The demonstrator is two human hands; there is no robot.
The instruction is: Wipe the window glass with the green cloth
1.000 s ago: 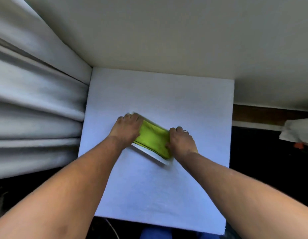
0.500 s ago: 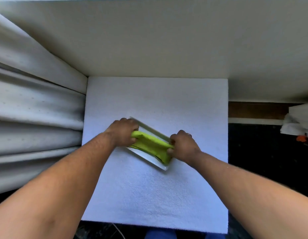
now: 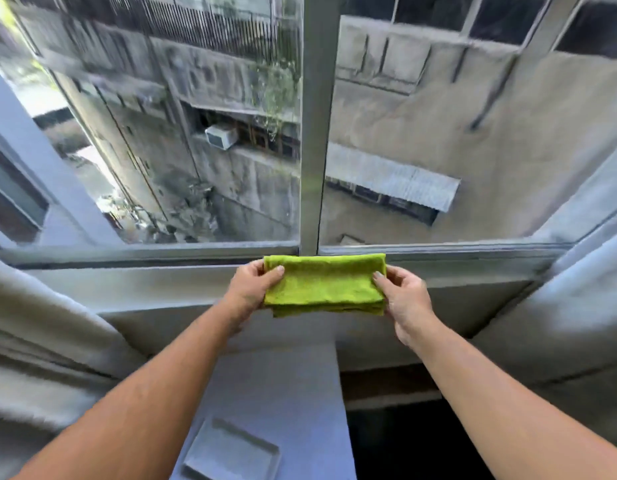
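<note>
A folded green cloth (image 3: 324,284) is held up flat in front of the window sill, just below the glass. My left hand (image 3: 251,289) grips its left end and my right hand (image 3: 404,296) grips its right end. The window glass fills the upper view in two panes, the left pane (image 3: 182,133) and the right pane (image 3: 456,133), split by a grey vertical frame bar (image 3: 312,133). The cloth's top edge reaches the bottom frame rail; it does not touch the glass.
White curtains hang at the left (image 3: 40,341) and right (image 3: 559,306). A white table (image 3: 283,393) stands below my arms, with a shallow white tray (image 3: 231,452) on it near the bottom edge. Grey buildings show outside.
Both hands lifted the green cloth off the white tray and raised it to the sill. My view swung up from the table to the window.
</note>
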